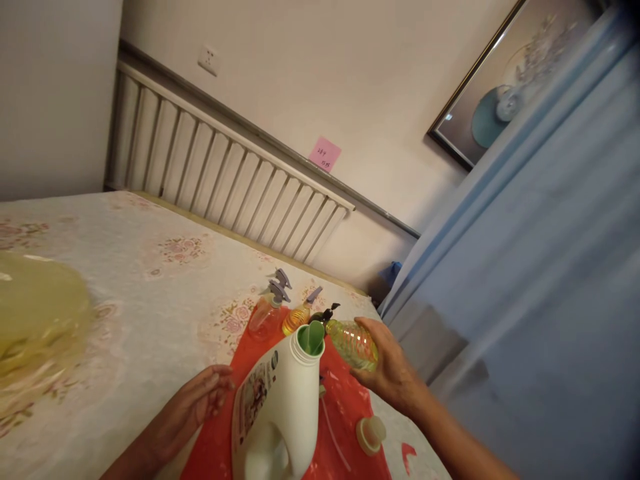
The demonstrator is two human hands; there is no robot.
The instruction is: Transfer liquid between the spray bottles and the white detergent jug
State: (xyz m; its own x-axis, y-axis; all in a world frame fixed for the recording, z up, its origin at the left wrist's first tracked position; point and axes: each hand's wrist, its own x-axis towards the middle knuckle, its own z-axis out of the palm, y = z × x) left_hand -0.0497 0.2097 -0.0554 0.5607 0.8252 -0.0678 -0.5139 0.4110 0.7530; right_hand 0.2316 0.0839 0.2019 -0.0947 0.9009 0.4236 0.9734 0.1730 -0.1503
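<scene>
My right hand [387,367] is wrapped around a clear ribbed bottle [353,343] with yellowish liquid, tilted to the left. Its neck end is close to the mouth of a large white detergent jug [295,400], which has a green spout inside and a printed label. Left of the jug, my left hand [207,393] holds nothing, its fingers loosely bent. A pale screw cap [371,435] lies to the right of the jug on a red plastic sheet [350,407]. Whether liquid is flowing cannot be made out.
Behind the jug stand a clear spray bottle [265,317], an amber ribbed bottle [297,319] and a dark pump head [330,312]. A yellow translucent basin [40,313] sits at left on the floral tablecloth [150,293]. Blue curtain [540,300] hangs at right; radiator [225,167] behind.
</scene>
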